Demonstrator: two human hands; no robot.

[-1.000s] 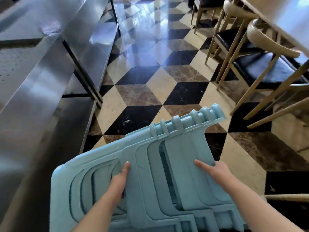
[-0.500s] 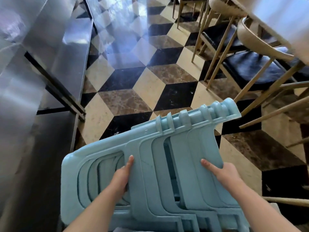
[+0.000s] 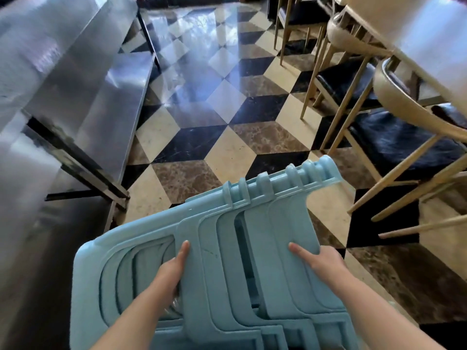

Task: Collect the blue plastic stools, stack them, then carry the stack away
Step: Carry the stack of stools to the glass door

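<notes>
- The floor (image 3: 242, 137), with shiny checkered tiles, runs toward 12 o'clock; I think a slip is possible there, because the load blocks the view of the feet.
- The metal counter (image 3: 75, 79) stands from 9 to 11 o'clock, and the wooden chairs (image 3: 394, 137) from 1 to 3 o'clock; the passage between is narrow, so the load can knock a chair leg.
- The stack of stools (image 3: 227, 261) lies tilted on its side at 6 o'clock, carried low in front; its lower part is cut off.
- The left hand (image 3: 166, 271) grips a stool leg, fingers curled behind it and hidden.
- The right hand (image 3: 321, 258) presses flat on the side, fingers partly hidden; the nested stools can slide apart.
</notes>
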